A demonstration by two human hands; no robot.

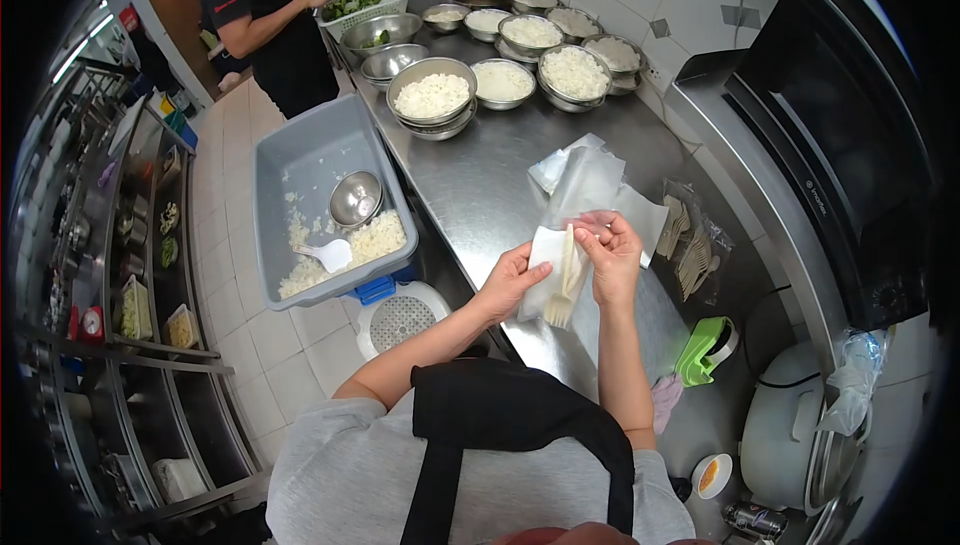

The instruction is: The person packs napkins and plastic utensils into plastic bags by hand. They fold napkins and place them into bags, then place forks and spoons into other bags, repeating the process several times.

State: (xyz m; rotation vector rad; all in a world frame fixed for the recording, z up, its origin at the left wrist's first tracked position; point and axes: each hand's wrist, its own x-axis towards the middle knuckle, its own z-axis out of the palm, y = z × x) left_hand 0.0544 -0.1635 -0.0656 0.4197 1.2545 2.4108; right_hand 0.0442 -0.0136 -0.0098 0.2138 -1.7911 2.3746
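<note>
Over the steel counter, my left hand (515,280) pinches the left side of a white paper napkin (546,245), thumb on top. My right hand (608,257) has its fingers closed at the napkin's right side, around the handle of a pale disposable fork (560,307). The fork lies along the paper with its tines pointing down toward me. Just beyond my hands is a stack of translucent white bags or sheets (585,177), partly hidden by the hands. To the right, a clear plastic bag (712,250) contains several more pale forks (690,255).
Metal bowls of rice (432,97) crowd the counter's far end. A grey tub (268,200) at left holds rice, a bowl and a white paddle. A green tape dispenser (705,350) and a large cooker (780,435) are at right. A person in black (270,35) stands far left.
</note>
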